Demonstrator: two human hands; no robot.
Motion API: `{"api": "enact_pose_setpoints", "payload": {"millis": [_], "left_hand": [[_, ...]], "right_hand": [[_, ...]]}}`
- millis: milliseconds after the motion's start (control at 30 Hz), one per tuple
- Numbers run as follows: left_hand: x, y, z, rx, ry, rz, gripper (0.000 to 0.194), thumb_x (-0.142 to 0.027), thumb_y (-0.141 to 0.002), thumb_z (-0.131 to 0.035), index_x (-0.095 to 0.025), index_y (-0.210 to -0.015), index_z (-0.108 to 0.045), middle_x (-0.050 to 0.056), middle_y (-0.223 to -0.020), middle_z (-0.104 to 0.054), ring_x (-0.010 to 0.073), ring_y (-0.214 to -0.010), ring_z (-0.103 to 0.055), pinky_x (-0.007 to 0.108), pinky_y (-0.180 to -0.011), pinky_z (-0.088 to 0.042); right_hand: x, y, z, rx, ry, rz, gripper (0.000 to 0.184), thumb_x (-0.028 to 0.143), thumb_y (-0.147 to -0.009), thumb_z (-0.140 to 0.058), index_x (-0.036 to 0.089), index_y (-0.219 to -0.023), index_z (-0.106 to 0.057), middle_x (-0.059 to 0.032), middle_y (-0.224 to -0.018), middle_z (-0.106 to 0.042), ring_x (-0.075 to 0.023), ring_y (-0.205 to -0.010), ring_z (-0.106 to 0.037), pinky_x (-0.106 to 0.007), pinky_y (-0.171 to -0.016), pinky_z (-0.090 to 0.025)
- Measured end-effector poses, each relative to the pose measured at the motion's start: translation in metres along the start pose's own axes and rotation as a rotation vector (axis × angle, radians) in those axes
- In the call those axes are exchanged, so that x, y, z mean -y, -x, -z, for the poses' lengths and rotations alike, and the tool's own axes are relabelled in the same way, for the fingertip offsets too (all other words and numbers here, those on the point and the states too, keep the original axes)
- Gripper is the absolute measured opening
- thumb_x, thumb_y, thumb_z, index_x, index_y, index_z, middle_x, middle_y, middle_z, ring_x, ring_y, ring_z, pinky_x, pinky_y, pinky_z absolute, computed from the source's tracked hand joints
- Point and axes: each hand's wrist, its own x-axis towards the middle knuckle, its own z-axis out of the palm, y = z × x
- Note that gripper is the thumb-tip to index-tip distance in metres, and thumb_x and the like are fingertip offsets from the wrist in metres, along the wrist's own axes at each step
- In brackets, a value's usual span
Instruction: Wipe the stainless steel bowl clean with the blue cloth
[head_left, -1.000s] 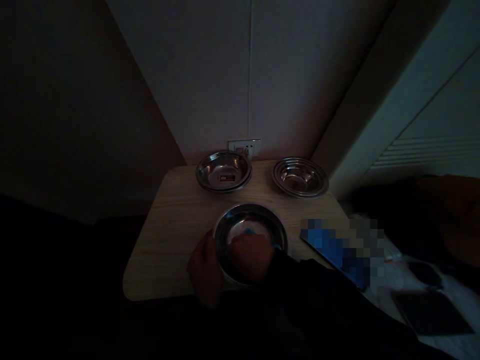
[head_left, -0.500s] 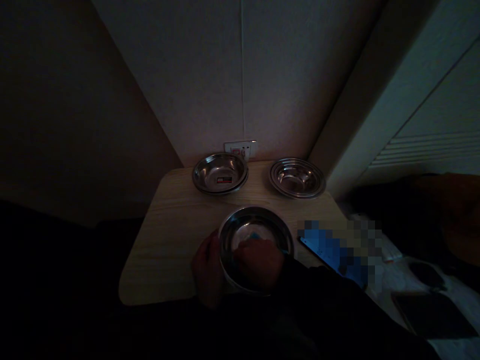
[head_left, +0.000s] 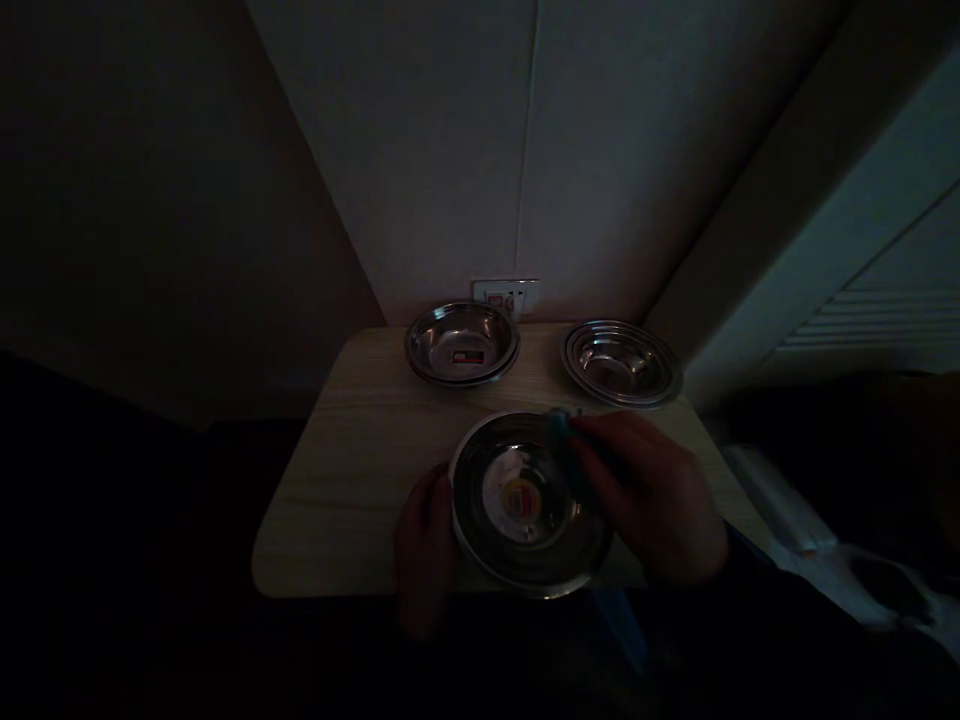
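Observation:
A steel bowl (head_left: 480,535) with a round yellow-and-red sticker inside stands at the front of the small table. My left hand (head_left: 425,550) grips its left rim, fingers closed round the edge. Over the bowl's right side is my right hand (head_left: 660,490), pinching a bunched teal cloth (head_left: 559,425) at the far right rim. The dim light hides the cloth's full shape. Below the bowl a blue strip (head_left: 621,625) shows; I cannot tell what it belongs to.
Behind stand two stacks of steel bowls: the left stack (head_left: 461,345) with a dark label inside, the right stack (head_left: 621,365) nested. A wall socket (head_left: 506,295) sits behind the wooden table (head_left: 337,480). White items (head_left: 784,500) lie right of the table.
My right hand has lifted from the bowl's inside to its far right rim with the cloth, uncovering the sticker. The phone at right is out of sight. The view has shifted slightly.

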Motion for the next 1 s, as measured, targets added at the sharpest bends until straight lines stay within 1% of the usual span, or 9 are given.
{"api": "enact_pose_setpoints", "payload": {"millis": [67, 100, 133, 200, 300, 467, 667, 800, 1000], "left_hand": [[0.0, 0.002, 0.0, 0.048, -0.009, -0.008, 0.038, -0.045, -0.08, -0.046, -0.017, -0.1, -0.063, 0.008, -0.104, -0.066, 0.0212, -0.095, -0.06, 0.034, -0.084, -0.045], [-0.001, 0.003, -0.001, 0.065, -0.005, -0.017, 0.038, -0.044, -0.08, -0.046, -0.017, -0.1, -0.063, 0.008, -0.104, -0.066, 0.0209, -0.094, -0.06, 0.034, -0.083, -0.045], [-0.001, 0.003, -0.001, 0.075, 0.005, -0.027, 0.037, -0.044, -0.08, -0.047, -0.017, -0.101, -0.063, 0.008, -0.104, -0.066, 0.0206, -0.094, -0.06, 0.033, -0.083, -0.046], [-0.001, 0.002, -0.003, 0.073, 0.025, -0.038, 0.036, -0.042, -0.08, -0.047, -0.017, -0.101, -0.063, 0.008, -0.104, -0.066, 0.0199, -0.093, -0.06, 0.032, -0.083, -0.046], [0.002, 0.0, -0.004, 0.049, 0.026, -0.043, 0.035, -0.041, -0.08, -0.047, -0.017, -0.1, -0.064, 0.008, -0.104, -0.067, 0.0201, -0.092, -0.061, 0.033, -0.082, -0.046], [0.006, -0.002, -0.007, 0.009, 0.016, -0.082, 0.035, -0.039, -0.08, -0.047, -0.017, -0.1, -0.064, 0.009, -0.103, -0.067, 0.0204, -0.093, -0.061, 0.033, -0.083, -0.047], [0.004, -0.001, -0.011, -0.058, 0.042, -0.056, 0.034, -0.038, -0.078, -0.049, -0.017, -0.1, -0.065, 0.009, -0.104, -0.067, 0.0209, -0.095, -0.061, 0.032, -0.083, -0.047], [0.007, -0.002, -0.011, -0.035, 0.055, -0.056, 0.036, -0.041, -0.078, -0.049, -0.017, -0.1, -0.065, 0.008, -0.104, -0.067, 0.021, -0.095, -0.061, 0.032, -0.085, -0.046], [0.011, -0.004, -0.007, 0.0, -0.005, -0.11, 0.032, -0.036, -0.08, -0.048, -0.018, -0.1, -0.066, 0.007, -0.105, -0.067, 0.0206, -0.098, -0.061, 0.032, -0.086, -0.046]], "right_hand": [[0.001, 0.001, 0.001, -0.076, 0.106, 0.094, 0.025, 0.027, -0.088, -0.045, 0.018, -0.105, -0.061, -0.009, -0.095, -0.063, -0.0182, -0.087, -0.057, -0.03, -0.077, -0.046], [0.002, 0.001, -0.001, -0.063, 0.17, 0.135, 0.025, 0.026, -0.088, -0.045, 0.017, -0.105, -0.061, -0.0098, -0.096, -0.063, -0.0189, -0.088, -0.056, -0.031, -0.076, -0.046], [0.003, 0.001, -0.005, -0.014, 0.233, 0.165, 0.025, 0.026, -0.088, -0.045, 0.017, -0.106, -0.061, -0.0101, -0.096, -0.063, -0.0195, -0.087, -0.056, -0.031, -0.075, -0.045], [0.005, 0.001, -0.017, 0.174, 0.337, 0.178, 0.025, 0.025, -0.087, -0.047, 0.019, -0.106, -0.061, -0.0095, -0.096, -0.063, -0.0205, -0.086, -0.055, -0.03, -0.072, -0.044], [0.008, 0.0, -0.041, 0.464, 0.418, 0.117, 0.022, 0.021, -0.085, -0.047, 0.02, -0.102, -0.061, -0.0083, -0.094, -0.062, -0.0212, -0.086, -0.055, -0.029, -0.068, -0.043], [0.015, 0.0, -0.068, 0.662, 0.411, 0.083, 0.02, 0.017, -0.086, -0.043, 0.019, -0.092, -0.062, -0.0078, -0.093, -0.062, -0.0198, -0.086, -0.056, -0.027, -0.064, -0.042], [0.024, 0.006, -0.071, 0.775, 0.304, 0.17, 0.021, 0.021, -0.086, -0.044, 0.019, -0.085, -0.065, -0.0055, -0.092, -0.064, -0.0192, -0.086, -0.057, -0.025, -0.059, -0.042], [0.028, 0.0, -0.072, 0.821, 0.28, 0.138, 0.022, 0.019, -0.086, -0.044, 0.019, -0.084, -0.066, -0.0057, -0.089, -0.065, -0.0189, -0.085, -0.058, -0.024, -0.058, -0.042], [0.028, -0.02, -0.079, 0.722, 0.34, 0.041, 0.026, 0.026, -0.088, -0.04, 0.019, -0.088, -0.065, -0.0075, -0.093, -0.065, -0.0202, -0.084, -0.06, -0.026, -0.059, -0.043]]}}
